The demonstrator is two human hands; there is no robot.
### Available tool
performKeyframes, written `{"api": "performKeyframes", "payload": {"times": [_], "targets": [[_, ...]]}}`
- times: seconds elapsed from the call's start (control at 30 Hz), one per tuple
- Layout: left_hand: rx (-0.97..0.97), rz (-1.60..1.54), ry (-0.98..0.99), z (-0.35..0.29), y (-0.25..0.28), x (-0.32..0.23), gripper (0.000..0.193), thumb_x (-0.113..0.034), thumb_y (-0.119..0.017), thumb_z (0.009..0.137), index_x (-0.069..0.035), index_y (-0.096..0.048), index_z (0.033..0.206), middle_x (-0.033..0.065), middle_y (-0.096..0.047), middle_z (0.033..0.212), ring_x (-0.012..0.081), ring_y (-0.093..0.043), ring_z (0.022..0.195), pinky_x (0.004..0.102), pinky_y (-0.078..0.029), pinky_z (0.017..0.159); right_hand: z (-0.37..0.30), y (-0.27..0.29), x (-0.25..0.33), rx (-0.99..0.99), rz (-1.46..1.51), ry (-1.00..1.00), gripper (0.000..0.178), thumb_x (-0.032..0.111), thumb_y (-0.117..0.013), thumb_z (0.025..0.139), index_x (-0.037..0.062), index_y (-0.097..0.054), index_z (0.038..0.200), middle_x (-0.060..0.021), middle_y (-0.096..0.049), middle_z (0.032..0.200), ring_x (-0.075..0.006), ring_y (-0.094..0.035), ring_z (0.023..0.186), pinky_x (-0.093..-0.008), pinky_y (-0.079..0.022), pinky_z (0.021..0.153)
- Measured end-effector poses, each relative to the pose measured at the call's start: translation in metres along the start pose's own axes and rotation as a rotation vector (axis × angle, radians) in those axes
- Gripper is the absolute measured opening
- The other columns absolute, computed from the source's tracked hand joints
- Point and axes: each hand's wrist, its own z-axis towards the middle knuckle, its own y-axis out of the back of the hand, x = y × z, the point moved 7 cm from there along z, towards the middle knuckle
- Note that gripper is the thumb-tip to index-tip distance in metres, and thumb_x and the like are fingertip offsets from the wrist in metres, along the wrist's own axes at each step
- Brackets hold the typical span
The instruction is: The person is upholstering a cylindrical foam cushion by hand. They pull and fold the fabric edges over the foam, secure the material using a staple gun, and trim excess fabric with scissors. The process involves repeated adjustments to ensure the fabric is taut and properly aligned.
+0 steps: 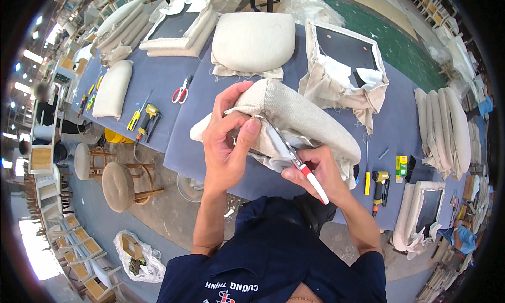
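Observation:
A beige fabric-covered seat cushion [300, 111] is tilted up in front of me, one corner toward the top and its underside facing me. My left hand [230, 137] pinches the fabric at that corner between thumb and fingers. In my right hand [318, 171] is a pair of scissors [310, 179] with red and white handles. Their blades reach up along the fabric toward the pinched corner. Loose fabric edges hang at the cushion's lower side. Whether the blades are closed on cloth cannot be made out.
On the blue-grey table [197, 100] lie another pair of scissors [182, 90], staple guns [146, 119] [380, 190], a yellow-handled screwdriver [367, 182] and a green box [402, 167]. Several cushions [253, 42] line the far side; more stand stacked at right [442, 129]. Round stools [119, 186] stand left.

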Motion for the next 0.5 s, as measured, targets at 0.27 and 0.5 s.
{"api": "performKeyframes", "payload": {"times": [0.27, 0.5], "targets": [[0.025, -0.050, 0.001, 0.000, -0.003, 0.000, 0.023, -0.018, -0.069, 0.097, 0.003, -0.069, 0.088, 0.0211, -0.051, 0.144, 0.0293, -0.053, 0.129, 0.0408, -0.041, 0.107, 0.003, 0.004, 0.000, 0.074, 0.025, -0.004, 0.059, 0.046, -0.082, 0.087, -0.0017, -0.056, 0.064, -0.0034, -0.044, 0.054, -0.0102, -0.040, 0.054, -0.0327, -0.033, 0.049], [0.046, -0.029, 0.017, -0.002, -0.010, -0.002, 0.021, -0.016, -0.069, 0.096, 0.003, -0.067, 0.086, 0.0222, -0.053, 0.143, 0.0331, -0.052, 0.131, 0.0433, -0.038, 0.111, -0.005, -0.003, 0.003, 0.056, 0.175, -0.139, 0.056, 0.045, -0.080, 0.089, -0.0023, -0.061, 0.067, -0.0021, -0.048, 0.056, -0.0096, -0.042, 0.058, -0.0326, -0.035, 0.051]]}}
